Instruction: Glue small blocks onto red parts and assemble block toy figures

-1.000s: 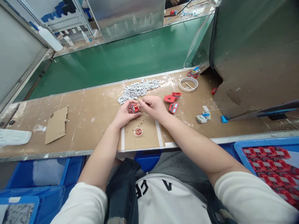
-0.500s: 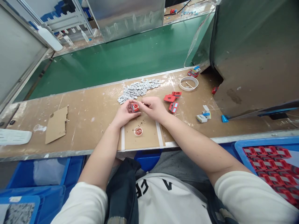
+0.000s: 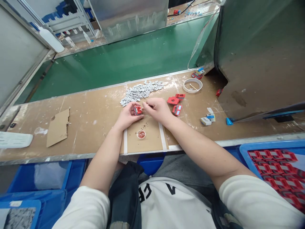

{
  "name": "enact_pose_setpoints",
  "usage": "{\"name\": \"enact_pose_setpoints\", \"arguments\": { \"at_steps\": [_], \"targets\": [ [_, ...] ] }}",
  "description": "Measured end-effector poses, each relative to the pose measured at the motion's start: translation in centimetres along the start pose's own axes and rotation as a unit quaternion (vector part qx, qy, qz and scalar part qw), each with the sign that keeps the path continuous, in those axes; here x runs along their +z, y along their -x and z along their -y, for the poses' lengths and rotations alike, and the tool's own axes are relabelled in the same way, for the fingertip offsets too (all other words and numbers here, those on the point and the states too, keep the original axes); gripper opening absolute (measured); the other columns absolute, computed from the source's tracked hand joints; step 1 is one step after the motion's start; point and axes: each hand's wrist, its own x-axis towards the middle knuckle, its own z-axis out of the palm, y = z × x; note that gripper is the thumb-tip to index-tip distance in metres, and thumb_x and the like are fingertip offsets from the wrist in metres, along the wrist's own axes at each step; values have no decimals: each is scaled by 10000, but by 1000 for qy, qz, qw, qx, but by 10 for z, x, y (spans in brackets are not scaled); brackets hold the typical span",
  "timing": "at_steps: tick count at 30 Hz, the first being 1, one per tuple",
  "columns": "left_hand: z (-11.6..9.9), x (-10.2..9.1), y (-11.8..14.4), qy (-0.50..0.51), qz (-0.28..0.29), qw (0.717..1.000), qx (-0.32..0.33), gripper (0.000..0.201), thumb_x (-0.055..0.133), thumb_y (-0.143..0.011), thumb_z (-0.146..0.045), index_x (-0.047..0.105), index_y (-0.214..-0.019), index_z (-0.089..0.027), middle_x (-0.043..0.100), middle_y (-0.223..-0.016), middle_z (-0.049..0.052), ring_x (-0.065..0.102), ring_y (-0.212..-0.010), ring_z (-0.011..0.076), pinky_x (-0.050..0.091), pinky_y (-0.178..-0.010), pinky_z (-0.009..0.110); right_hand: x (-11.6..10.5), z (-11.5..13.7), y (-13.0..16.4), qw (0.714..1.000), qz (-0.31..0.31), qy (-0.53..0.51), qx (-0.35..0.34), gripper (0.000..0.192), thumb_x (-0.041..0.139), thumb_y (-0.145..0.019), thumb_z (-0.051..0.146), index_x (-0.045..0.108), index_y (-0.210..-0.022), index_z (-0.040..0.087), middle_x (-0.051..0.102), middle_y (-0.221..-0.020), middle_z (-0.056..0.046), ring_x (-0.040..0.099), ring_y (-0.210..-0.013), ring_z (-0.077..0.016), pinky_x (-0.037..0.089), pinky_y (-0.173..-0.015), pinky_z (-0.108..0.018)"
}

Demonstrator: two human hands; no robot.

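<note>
My left hand [image 3: 126,117] is closed around a small red and grey plastic part [image 3: 138,110], its open side turned up. My right hand [image 3: 156,109] is in a pinch just to the right of it. Between those fingertips is a thin pale stick [image 3: 142,108], mostly hidden, with its end at the red part. Below both hands, a small clear cup [image 3: 141,134] of reddish-brown liquid stands on a cardboard sheet [image 3: 152,140] taped to the bench. Beyond the hands lies a heap of small grey pieces [image 3: 140,91].
Several red parts [image 3: 173,100] lie right of my right hand, near a tape roll [image 3: 184,85] with a stick inside it. White and blue pieces [image 3: 206,120] are further right. A blue crate [image 3: 245,147] of red parts stands at the right. Torn cardboard [image 3: 57,128] lies left.
My right hand has drawn back slightly, and the fingertips sit a little further from the red part. My left hand stays in place with the part.
</note>
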Motion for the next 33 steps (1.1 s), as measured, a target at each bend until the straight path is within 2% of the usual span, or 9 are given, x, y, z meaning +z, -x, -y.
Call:
{"name": "enact_pose_setpoints", "arguments": {
  "at_steps": [3,9,17,24,29,33],
  "targets": [
    [0,0,0,-1,5,1000,4,622,977,-713,-339,599,-1187,-202,716,-1029,41,738,-942,196,614,-912,349,1,0,0,1000,-19,8,1,476,539,-1008,316,257,-636,225,341,-598,37,313,-602,-118,224,-614,-313],
    [2,0,0,-12,9,1000,5,595,958,-733,-345,607,-1193,-204,717,-1035,43,736,-937,201,614,-913,361,2,0,0,1000,2,1,-15,476,522,-1042,366,281,-656,225,351,-619,36,335,-622,-124,243,-623,-309],
    [-1,1,1,-14,4,1000,4,613,968,-714,-366,600,-1176,-205,707,-1013,38,725,-911,197,615,-891,362,-1,2,1,1000,-16,22,-6,445,528,-987,283,261,-636,225,353,-598,30,325,-606,-126,230,-617,-322],
    [-2,2,0,-8,-1,1000,4,613,970,-717,-385,598,-1168,-202,703,-1001,31,720,-882,181,621,-863,340,0,2,2,1000,30,-5,-9,442,541,-950,271,266,-606,222,331,-569,39,292,-582,-118,211,-606,-322],
    [-2,2,0,0,-1,1000,3,616,978,-710,-379,600,-1161,-197,712,-996,35,725,-876,182,623,-853,330,2,2,1,999,32,-26,-6,485,542,-978,325,257,-600,223,324,-570,42,278,-583,-115,207,-601,-319],
    [-3,2,0,-5,-1,1000,-4,623,980,-710,-384,600,-1167,-198,712,-983,32,729,-869,184,627,-838,328,1,2,1,1000,17,-20,6,457,555,-950,272,258,-607,223,320,-574,43,288,-592,-116,205,-608,-317]
  ]
}}
